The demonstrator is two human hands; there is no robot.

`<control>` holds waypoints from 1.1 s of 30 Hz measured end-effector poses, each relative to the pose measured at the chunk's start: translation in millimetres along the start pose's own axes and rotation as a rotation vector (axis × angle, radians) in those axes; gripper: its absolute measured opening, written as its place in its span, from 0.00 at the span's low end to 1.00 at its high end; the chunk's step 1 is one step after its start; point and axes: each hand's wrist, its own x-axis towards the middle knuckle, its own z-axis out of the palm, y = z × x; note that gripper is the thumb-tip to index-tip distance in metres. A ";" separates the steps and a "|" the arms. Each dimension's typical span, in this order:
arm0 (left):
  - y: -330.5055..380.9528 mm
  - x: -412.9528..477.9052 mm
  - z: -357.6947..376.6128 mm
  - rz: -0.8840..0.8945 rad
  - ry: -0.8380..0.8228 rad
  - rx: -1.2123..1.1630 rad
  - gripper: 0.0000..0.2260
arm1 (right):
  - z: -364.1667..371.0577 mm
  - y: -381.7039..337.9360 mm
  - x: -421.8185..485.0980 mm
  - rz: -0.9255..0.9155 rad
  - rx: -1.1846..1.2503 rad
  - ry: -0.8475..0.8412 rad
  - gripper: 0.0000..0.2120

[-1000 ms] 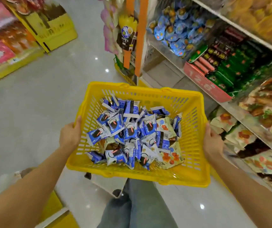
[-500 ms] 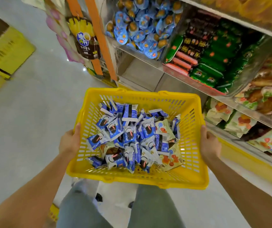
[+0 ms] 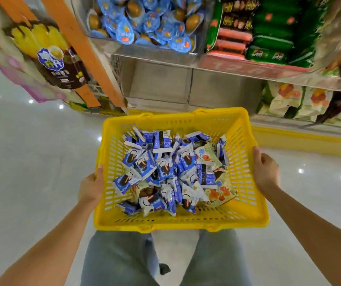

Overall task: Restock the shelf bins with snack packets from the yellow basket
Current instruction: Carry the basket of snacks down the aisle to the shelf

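Observation:
I hold a yellow plastic basket (image 3: pixel 248 182) in front of my waist, above my legs. My left hand (image 3: pixel 90 187) grips its left rim and my right hand (image 3: pixel 265 170) grips its right rim. Inside lies a heap of small blue-and-white snack packets (image 3: pixel 165 170), with a few pale green packets (image 3: pixel 217 190) printed with orange shapes on the right side. Straight ahead, just past the basket's far edge, is an empty clear shelf bin (image 3: pixel 186 85) on the lower shelf.
Above the empty bin sit a bin of blue egg-shaped snack packs (image 3: pixel 144 19) and a red-fronted bin of green and red packets (image 3: pixel 268 40). Pale green bags (image 3: pixel 310 102) fill the lower right shelf. An orange post with hanging goods (image 3: pixel 62 58) stands left. Glossy floor (image 3: pixel 31 162) lies left.
I have turned and stepped closer to the shelf with the basket. The empty bin now lies directly ahead and the shelves look larger. Both hands keep the same grip.

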 end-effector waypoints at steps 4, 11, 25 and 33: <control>-19.8 39.4 17.8 0.028 -0.022 0.031 0.29 | 43.3 9.7 1.8 0.032 0.029 0.019 0.31; -58.7 106.0 79.6 0.023 -0.046 0.046 0.30 | 129.1 44.0 34.8 0.026 -0.014 0.014 0.27; -102.8 207.9 216.4 0.040 -0.103 0.121 0.31 | 262.6 128.5 121.9 0.013 -0.100 -0.023 0.26; -123.5 212.0 253.4 0.118 0.048 0.077 0.27 | 289.7 155.6 156.7 -0.053 -0.118 -0.043 0.24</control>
